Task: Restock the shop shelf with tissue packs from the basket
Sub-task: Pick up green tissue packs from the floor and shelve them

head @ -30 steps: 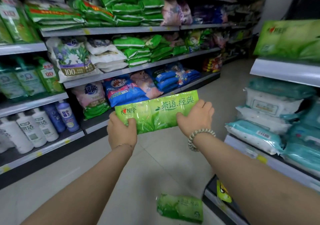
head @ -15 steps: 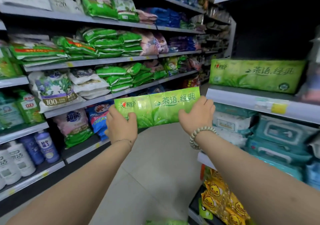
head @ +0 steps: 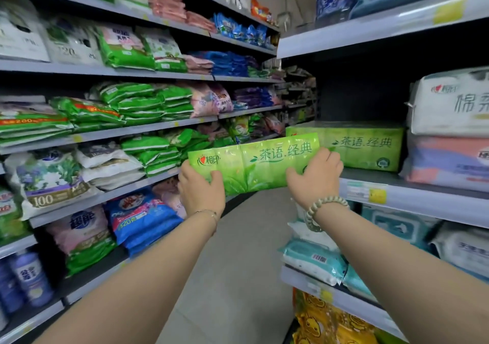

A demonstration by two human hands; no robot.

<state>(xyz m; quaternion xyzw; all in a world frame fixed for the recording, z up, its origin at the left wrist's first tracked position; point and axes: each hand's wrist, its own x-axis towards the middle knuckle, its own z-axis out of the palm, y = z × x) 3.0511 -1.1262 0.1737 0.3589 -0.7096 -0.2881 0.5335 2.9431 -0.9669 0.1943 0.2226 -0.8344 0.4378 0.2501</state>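
- Green tissue pack [head: 254, 166] held level, its right end just before the matching green pack [head: 365, 145] on the grey shelf [head: 412, 193].
- Left hand [head: 202, 185] grips its left end.
- Right hand [head: 313, 177] grips its right end.

The long green plastic tissue pack [head: 254, 167] spans between left hand [head: 201, 189] and right hand [head: 315, 178]; behind the right grip, a green wrapped tissue block [head: 370, 146] sits on the grey metal shelf [head: 428, 198].

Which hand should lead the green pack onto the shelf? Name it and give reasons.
Right, likely. The right hand grips the held pack at its end beside the shelved pack on the right shelf; the left hand grips the far end, over the aisle.
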